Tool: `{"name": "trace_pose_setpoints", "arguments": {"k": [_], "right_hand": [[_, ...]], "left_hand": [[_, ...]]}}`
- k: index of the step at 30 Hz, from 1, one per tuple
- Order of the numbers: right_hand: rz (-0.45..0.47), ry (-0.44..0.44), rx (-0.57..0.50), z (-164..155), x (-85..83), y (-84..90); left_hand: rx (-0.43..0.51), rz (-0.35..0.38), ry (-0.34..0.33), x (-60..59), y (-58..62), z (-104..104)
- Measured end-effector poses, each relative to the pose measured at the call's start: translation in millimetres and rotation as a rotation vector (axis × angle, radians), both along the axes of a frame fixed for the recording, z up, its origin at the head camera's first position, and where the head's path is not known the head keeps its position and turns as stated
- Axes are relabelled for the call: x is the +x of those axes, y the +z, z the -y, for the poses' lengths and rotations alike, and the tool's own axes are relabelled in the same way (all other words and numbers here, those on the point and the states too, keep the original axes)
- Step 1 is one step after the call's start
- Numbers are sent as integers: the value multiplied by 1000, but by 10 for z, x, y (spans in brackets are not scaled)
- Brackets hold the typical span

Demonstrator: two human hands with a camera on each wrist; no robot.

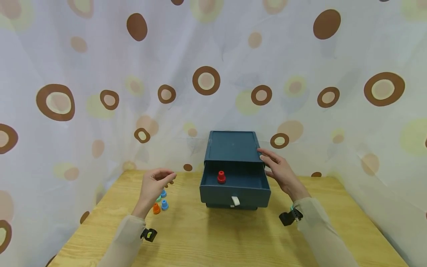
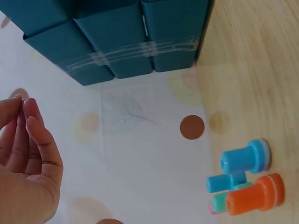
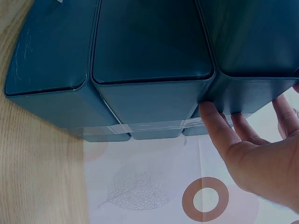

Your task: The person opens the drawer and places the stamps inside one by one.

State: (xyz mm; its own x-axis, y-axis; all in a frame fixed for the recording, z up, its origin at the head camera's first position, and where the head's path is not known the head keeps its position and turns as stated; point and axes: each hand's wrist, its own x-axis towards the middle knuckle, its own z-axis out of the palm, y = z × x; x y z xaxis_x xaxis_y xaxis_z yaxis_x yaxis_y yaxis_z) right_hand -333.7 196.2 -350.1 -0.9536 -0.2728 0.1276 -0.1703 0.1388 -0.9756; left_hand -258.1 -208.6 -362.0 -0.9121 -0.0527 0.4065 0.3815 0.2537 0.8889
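Left hand (image 1: 156,183) hovers left of the box (image 1: 233,148), fingers loosely curled, empty; right hand (image 1: 279,170) flat against its right side.

Dark teal drawer box (image 1: 232,148); red peg (image 1: 221,177)

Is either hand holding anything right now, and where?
Right hand holds the blue drawer box at its top right front corner; left hand holds nothing.

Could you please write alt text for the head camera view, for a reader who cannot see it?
A dark blue drawer box stands on a wooden table, its drawer open with a red peg inside. The right hand touches its side; the left hand hovers above small coloured pegs.
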Motion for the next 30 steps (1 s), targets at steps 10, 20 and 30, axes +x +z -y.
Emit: {"name": "trace_pose_setpoints", "arguments": {"k": [10,20,30], "right_hand": [[-8,3,0,-6,15,-30],[11,-5,-6,-18,48,-38],[11,-10,-8,9,-6,-30]], "left_hand": [[59,105,36,-163,-360,254],[7,174,82,-180,-610,411],[-68,270,150,-167,-731,631]]}}
